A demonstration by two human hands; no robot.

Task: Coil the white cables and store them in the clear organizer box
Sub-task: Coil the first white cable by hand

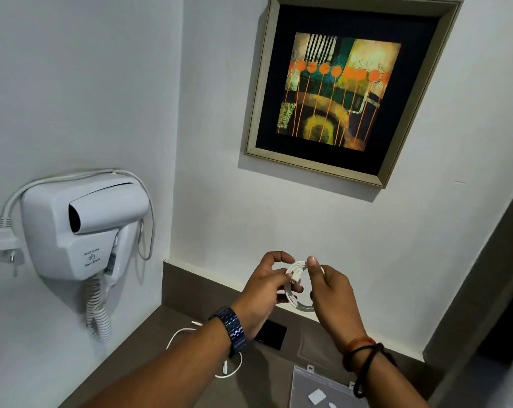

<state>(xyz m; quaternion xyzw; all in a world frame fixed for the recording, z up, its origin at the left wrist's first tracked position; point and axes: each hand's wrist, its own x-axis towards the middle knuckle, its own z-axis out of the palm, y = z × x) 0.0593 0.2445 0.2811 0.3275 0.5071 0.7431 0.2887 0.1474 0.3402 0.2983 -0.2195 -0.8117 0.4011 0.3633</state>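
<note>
Both hands hold one coiled white cable (297, 301) in the air above the grey counter. My left hand (264, 293) pinches the coil's left side near its plug end, and my right hand (331, 290) grips the top right of the loop. A second white cable (234, 369) lies loose on the counter below my left forearm, partly hidden by it. The clear organizer box (314, 387) sits on the counter at the bottom, under my right wrist, with small white pieces inside.
A white wall-mounted hair dryer (81, 228) with a curly cord and a dangling plug (2, 245) hangs at the left. A black socket plate (271, 334) is set in the counter's backsplash. A framed picture (337, 92) hangs above. The grey counter (176, 357) meets the wall corner.
</note>
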